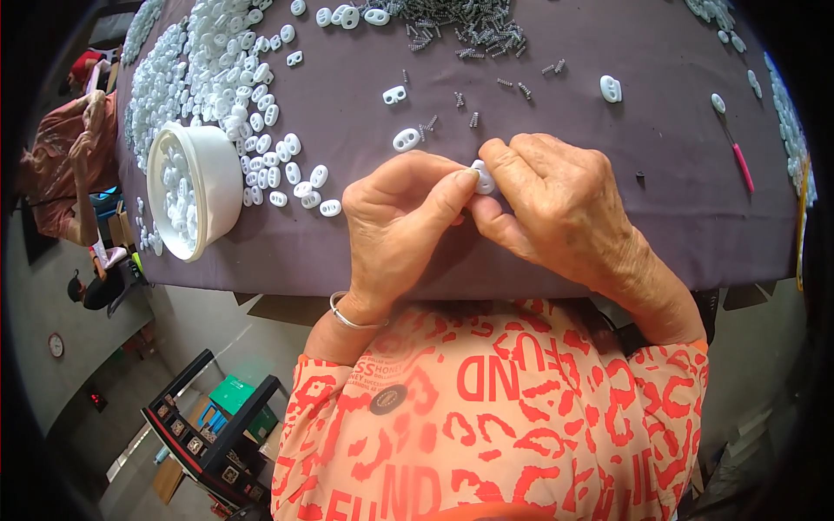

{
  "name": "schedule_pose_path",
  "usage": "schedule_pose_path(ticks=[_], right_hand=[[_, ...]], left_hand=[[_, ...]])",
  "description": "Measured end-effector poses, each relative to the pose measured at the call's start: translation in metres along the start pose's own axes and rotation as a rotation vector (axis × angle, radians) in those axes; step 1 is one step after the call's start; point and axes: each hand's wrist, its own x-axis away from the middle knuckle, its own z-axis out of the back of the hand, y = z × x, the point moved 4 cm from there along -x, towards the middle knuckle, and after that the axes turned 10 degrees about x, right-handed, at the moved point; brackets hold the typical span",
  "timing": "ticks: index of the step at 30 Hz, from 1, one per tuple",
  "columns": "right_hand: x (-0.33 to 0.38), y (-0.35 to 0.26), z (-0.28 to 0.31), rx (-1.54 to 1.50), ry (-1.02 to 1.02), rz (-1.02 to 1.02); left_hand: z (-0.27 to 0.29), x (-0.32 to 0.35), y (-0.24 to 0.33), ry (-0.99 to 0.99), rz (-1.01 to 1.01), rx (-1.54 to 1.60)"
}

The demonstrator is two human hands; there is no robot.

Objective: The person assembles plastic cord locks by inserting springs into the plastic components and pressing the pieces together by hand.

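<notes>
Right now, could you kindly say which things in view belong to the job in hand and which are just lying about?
Likely part of the job: white two-holed piece, held by the left hand and right hand; loose white pieces; small springs; white tub; perhaps the pink-handled tool, untouched.

Likely just around: green container; wall clock.

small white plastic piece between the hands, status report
Left hand, right hand: pinch grip on small white plastic piece. Piece partly covered. Thin grey coiled metal springs loose just beyond; nothing visibly blocking.
</notes>
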Motion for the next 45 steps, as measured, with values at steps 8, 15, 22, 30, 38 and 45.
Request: schedule_pose_path(ticks=[8,15,22,30,38,45], right_hand=[[0.004,0.001,-0.006,0.013,-0.042,-0.002],[0.003,0.002,-0.008,-0.072,0.052,0.044],[0.003,0.001,-0.012,-0.085,0.082,0.100],[0.006,-0.003,-0.016,-0.053,0.044,0.136],[0.008,-0.008,-0.017,0.043,0.035,0.150],[0.008,-0.012,-0.016,0.032,0.074,0.151]], left_hand=[[0.000,0.000,-0.001,-0.014,-0.001,-0.063],[-0.001,0.001,-0.001,-0.026,0.033,-0.028],[-0.001,0.000,0.004,-0.102,-0.021,-0.302],[0.001,0.002,0.000,-0.082,-0.066,-0.312],[0.000,0.000,0.001,-0.092,-0.110,-0.255],[0.004,-0.001,0.002,-0.131,-0.106,-0.166]])
